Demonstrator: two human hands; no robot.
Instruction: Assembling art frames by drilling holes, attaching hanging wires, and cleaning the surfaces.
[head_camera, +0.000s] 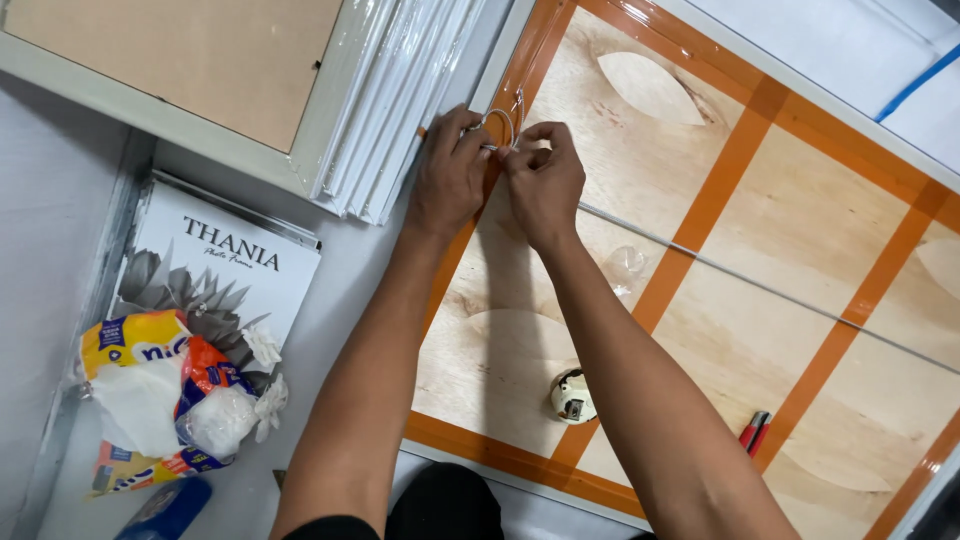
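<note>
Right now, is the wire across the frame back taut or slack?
Taut: the wire runs straight across the plywood backing to the left hand and right hand, looped only at their fingertips.

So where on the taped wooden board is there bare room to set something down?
Bare wood lies between the orange tape strips right of the wire, above the red-handled tool. It is crowded at the top-left edge, where the left hand and right hand pinch the wire.

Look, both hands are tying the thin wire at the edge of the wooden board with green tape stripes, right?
Nearly. The head view shows the left hand and right hand working the thin wire at the edge of the wooden board, but the tape stripes are orange, not green.
</note>
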